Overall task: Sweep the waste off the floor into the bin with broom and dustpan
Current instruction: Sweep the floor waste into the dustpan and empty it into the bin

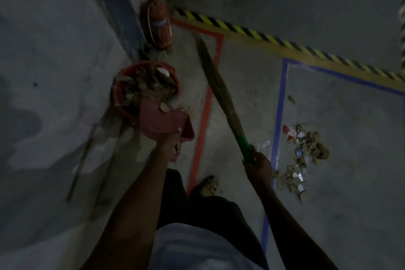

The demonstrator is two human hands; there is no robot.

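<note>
On the far left of the grey concrete floor point(54, 55) a thin stick point(82, 161) lies near the red bin point(118, 94), which stands heaped with brown scraps and paper. Your left hand point(173, 142) grasps the handle of the red dustpan point(163, 124), tipped with its front edge over the bin's near rim, scraps at its lip. Behind the bin a red fire extinguisher point(158, 25) stands by a blue strip. A red tape line point(205, 109) runs down the floor between bin and broom. Your right hand point(258, 163) is clenched round the green handle of the broom point(219, 85), its bristles reaching up toward the striped hazard tape point(263, 36). Just right of a blue tape line point(278, 112), the remaining waste pile point(306, 151) lies on the floor, well apart from the bin.
</note>
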